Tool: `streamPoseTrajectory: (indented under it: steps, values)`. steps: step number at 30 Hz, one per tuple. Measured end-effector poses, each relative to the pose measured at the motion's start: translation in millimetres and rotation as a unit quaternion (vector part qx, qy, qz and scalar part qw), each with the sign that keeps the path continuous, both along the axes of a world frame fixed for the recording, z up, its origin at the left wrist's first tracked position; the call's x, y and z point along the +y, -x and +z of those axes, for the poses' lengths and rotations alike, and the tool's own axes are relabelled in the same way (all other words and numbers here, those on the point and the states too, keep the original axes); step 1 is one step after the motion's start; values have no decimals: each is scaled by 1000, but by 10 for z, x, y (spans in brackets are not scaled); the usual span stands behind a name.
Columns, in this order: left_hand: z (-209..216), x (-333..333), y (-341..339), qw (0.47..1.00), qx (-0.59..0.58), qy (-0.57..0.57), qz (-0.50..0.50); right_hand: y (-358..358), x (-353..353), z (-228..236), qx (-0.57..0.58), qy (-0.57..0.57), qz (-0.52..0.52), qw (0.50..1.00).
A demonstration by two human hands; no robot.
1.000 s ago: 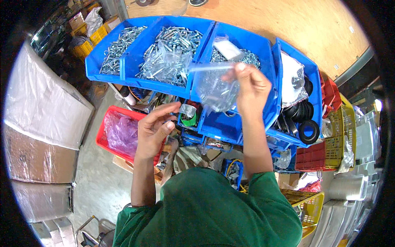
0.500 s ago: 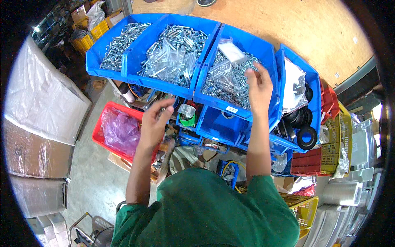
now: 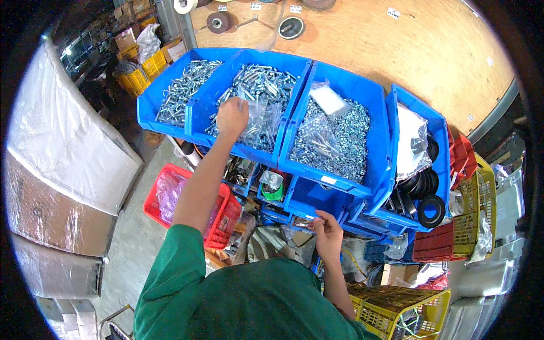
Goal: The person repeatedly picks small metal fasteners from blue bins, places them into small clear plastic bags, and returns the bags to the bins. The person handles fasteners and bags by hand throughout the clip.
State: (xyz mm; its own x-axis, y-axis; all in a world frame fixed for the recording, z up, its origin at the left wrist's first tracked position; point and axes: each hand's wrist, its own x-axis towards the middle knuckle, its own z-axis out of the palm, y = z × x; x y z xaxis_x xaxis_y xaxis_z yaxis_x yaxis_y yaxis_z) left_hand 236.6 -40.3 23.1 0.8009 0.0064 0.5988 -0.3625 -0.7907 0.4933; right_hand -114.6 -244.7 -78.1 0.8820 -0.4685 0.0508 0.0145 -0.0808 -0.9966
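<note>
My left hand (image 3: 232, 119) is over the second blue bin (image 3: 195, 116), its fingers curled down beside a clear plastic bag (image 3: 260, 122). Whatever its fingertips touch is hidden behind the hand. Long metal bolts (image 3: 263, 82) fill that bin around the bag. In front of the bins my right hand (image 3: 328, 235) is held lower and nearer my body, thumb and fingers drawn together. Anything between them is too small to make out. The third bin (image 3: 382, 136) contains many small metal fasteners (image 3: 354, 144), a clear bag and a white packet (image 3: 330, 101).
At the far left is a bin of bent metal rods (image 3: 187, 93). Black rings (image 3: 430, 211) and white bags lie in the right bin. A red crate (image 3: 226, 224) with purple plastic stands below left; yellow crates (image 3: 391, 309) are at the right. Behind the bins rises a wooden board (image 3: 362, 39).
My left hand has gone up and forward into the second bin. My right hand has come back from over the third bin, its fingers drawing together. The view has shifted, showing more of the board.
</note>
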Motion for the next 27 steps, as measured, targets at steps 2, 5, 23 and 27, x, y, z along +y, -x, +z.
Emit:
streamPoseTrajectory:
  steps: [2, 5, 23, 27]
  values:
    - [-48, 38, -66, 999, -29, 39, 1, 39, -19, 117, 20, -11, -13, 1000]
    - [145, 44, -33, 996, -61, 58, -18, 64, -137, 137, 21, 6, -26, 999]
    - [1140, 418, -104, 971, -41, 168, -168, -995, 60, 887, -177, 112, 92, 973]
    - [1391, 447, -26, 957, -25, 189, -219, -1193, 26, 1191, -242, 98, 106, 959]
